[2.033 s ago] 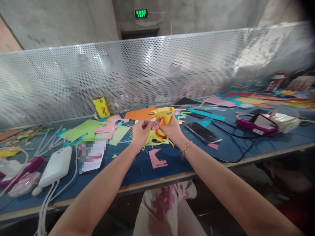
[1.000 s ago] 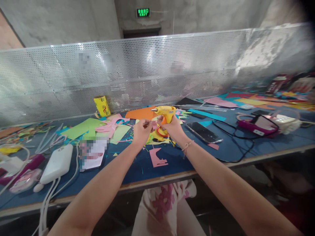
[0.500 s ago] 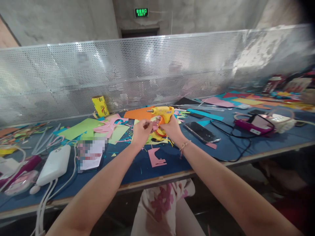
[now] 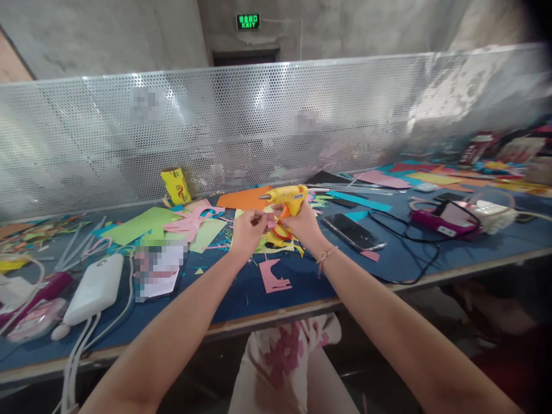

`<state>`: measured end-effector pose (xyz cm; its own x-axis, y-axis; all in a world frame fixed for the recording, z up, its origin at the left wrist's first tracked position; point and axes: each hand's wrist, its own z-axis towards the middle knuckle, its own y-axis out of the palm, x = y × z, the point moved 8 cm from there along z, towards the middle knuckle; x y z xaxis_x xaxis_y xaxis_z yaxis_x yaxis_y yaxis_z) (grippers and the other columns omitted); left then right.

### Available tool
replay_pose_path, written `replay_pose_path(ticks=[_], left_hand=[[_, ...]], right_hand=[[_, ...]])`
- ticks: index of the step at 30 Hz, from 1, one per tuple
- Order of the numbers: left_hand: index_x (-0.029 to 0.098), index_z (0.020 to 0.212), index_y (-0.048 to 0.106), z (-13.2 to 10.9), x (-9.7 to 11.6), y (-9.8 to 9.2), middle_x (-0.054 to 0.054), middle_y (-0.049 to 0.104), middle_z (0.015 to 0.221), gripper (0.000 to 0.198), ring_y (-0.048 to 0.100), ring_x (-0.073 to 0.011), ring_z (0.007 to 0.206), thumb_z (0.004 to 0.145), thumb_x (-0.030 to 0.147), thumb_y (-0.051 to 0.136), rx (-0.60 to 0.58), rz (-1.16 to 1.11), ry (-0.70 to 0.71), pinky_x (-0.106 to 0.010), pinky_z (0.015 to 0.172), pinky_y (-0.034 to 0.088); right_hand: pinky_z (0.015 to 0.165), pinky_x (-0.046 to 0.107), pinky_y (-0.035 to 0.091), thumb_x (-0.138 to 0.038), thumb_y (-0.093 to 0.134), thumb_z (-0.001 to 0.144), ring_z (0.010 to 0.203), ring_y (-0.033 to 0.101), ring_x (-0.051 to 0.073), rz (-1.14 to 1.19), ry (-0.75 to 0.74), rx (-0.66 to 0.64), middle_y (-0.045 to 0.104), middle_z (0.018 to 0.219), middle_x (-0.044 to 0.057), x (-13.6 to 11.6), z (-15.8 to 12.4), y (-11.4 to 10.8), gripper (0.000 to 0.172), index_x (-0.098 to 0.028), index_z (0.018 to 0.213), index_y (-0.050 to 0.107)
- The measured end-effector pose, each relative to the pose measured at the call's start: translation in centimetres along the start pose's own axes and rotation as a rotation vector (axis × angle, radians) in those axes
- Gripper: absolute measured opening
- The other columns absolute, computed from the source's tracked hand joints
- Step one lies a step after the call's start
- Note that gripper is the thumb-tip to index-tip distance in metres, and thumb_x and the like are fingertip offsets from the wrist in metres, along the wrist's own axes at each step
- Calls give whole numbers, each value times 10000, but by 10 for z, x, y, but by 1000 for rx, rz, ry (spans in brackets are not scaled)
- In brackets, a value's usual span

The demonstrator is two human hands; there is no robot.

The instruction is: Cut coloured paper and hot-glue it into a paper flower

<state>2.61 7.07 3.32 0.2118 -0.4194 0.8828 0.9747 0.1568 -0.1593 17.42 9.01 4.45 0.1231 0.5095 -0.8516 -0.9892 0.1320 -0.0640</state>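
A yellow glue gun (image 4: 284,196) with an orange trigger is gripped in my right hand (image 4: 305,225), its nozzle pointing left. Close beside it, my left hand (image 4: 248,231) pinches a small pink paper piece (image 4: 271,221). Orange-handled scissors (image 4: 282,233) lie just under the glue gun, partly hidden by my right hand. A cut pink paper scrap (image 4: 274,277) rests on the blue tabletop nearer to me. Yellow and green paper scraps spread beneath both hands.
A black phone (image 4: 354,232) and a dark cable (image 4: 425,267) lie to the right. On the left are a white power bank (image 4: 95,289) with cords, green paper (image 4: 142,225) and a yellow packet (image 4: 176,186). A perforated metal screen (image 4: 241,126) stands behind the table (image 4: 241,299).
My right hand and the glue gun have shifted slightly to the right. The left hand stays nearly in place, still pinching the pink paper.
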Motion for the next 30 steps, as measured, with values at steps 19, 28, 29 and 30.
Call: replay_pose_path(ticks=[19,28,29,30], left_hand=[[128,724,611,4,-5,-2,-39,647,627,178,631,-146,548,707,299,562,-13,-45,-28,-251,545,527],[135,708,598,5,-9,0,-30,636,608,157,634,-149,550,704,290,574,-29,-58,-43,-244,525,528],[136,707,598,5,-9,0,-29,636,609,151,634,-148,545,703,285,574,-29,-56,-43,-244,524,528],[137,707,598,5,-9,-1,-29,637,611,147,633,-147,540,702,282,574,-26,-54,-42,-243,523,528]], right_hand=[[435,194,367,-282,685,547,453,423,43,423,143,62,514,639,-59,18,9,-10,341,-212,774,442],[412,184,367,-300,700,542,463,451,46,474,236,2,569,660,-27,20,7,-6,312,-203,717,461],[424,191,384,-295,699,539,473,468,54,472,240,20,567,650,-27,23,8,-8,311,-203,712,457],[437,200,402,-286,702,528,492,491,67,465,244,51,561,634,-29,25,10,-11,318,-203,710,454]])
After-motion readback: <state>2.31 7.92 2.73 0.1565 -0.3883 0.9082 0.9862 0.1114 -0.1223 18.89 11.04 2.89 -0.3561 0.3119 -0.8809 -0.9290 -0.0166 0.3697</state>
